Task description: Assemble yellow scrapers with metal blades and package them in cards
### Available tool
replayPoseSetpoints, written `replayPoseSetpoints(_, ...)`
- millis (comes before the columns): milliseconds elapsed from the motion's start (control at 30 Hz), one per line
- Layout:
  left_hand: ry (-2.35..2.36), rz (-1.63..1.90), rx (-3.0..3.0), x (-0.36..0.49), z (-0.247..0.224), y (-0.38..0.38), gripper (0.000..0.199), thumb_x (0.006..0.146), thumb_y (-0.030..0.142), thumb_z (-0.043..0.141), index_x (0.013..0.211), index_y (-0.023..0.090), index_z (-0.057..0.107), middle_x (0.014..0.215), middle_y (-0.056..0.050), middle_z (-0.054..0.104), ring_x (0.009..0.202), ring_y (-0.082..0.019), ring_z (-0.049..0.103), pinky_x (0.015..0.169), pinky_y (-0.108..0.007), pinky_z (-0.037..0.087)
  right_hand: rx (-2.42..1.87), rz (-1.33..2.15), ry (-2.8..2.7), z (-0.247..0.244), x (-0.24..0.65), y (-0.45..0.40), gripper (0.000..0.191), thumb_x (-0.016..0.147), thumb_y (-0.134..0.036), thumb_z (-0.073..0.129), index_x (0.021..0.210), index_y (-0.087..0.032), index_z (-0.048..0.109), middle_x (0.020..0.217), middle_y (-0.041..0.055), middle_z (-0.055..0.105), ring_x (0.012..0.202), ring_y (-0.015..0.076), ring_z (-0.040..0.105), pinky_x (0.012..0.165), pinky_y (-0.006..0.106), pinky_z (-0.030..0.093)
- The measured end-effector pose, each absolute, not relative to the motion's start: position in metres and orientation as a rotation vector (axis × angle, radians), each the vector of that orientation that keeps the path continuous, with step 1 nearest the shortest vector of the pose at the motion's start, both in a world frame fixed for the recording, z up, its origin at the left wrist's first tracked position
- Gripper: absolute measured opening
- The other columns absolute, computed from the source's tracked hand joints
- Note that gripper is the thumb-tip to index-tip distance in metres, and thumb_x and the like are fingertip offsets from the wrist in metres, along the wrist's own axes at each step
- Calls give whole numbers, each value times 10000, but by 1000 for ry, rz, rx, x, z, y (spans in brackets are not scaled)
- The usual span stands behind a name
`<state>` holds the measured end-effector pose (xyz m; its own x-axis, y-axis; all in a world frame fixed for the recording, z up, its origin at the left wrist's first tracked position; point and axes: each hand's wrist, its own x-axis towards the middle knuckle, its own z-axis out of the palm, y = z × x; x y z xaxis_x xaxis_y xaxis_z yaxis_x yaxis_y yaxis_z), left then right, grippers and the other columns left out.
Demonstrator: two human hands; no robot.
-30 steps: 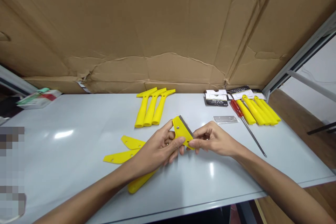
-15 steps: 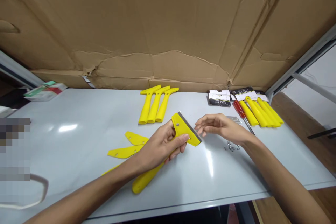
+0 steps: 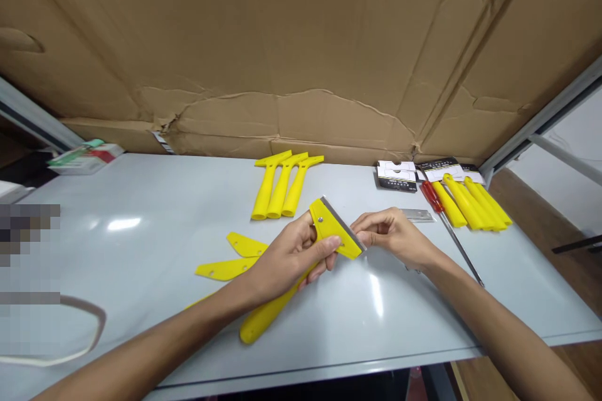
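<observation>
My left hand (image 3: 301,250) grips a yellow scraper (image 3: 333,232) by its head, thumb on the front face. A metal blade (image 3: 342,222) runs along the scraper's slanted upper right edge, and one screw shows near the head's upper corner. The yellow handle (image 3: 268,319) points down and left under my wrist. My right hand (image 3: 392,232) is closed, with thumb and fingers pinched at the blade's lower edge. Whatever small thing those fingertips hold, if anything, is hidden.
Yellow head plates (image 3: 223,269) lie left of my left hand. Three yellow scraper bodies (image 3: 282,188) stand behind. To the right are flat blades (image 3: 416,215), a red screwdriver (image 3: 433,196), yellow handles (image 3: 477,203) and black-and-white packs (image 3: 396,175). Cardboard (image 3: 291,113) walls the back.
My right hand's fingers have closed and come up against the blade edge. The scraper in my left hand stays almost where it was. The view has shifted slightly.
</observation>
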<state>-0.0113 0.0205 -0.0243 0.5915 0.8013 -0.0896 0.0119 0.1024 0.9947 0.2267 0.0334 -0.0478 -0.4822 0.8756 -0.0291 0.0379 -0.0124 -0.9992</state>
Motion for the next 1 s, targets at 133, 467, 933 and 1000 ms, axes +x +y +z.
replayPoseSetpoints(133,753,678,1348,-11,-28,21,369,935,516,656,944,180,504,735,9,617,443,-51,467,368,-153,380,-900,1621,-1549,-51,220,30,209,870,-393,795,955,-204,817,904,50,752,759,146,680,766,323,553)
replayPoseSetpoints(467,774,842,1298,-26,-8,40,342,913,460,709,856,181,520,623,27,612,395,-58,449,328,-156,363,-1101,976,-2052,-58,206,23,172,936,-327,720,1023,-211,810,1024,75,712,808,163,651,735,312,516)
replayPoseSetpoints(933,757,766,1353,-21,-18,41,402,909,522,700,808,177,518,502,54,554,358,-61,433,343,-163,369,-949,637,-2450,-76,192,11,184,963,-299,691,1086,-179,755,1046,81,695,923,195,677,860,317,555)
replayPoseSetpoints(1000,756,774,1338,-21,-17,41,378,909,497,703,834,184,504,516,56,564,360,-61,437,343,-161,369,-980,627,-2459,-79,193,12,133,955,-270,700,1034,-178,755,1026,74,697,890,188,677,841,308,554)
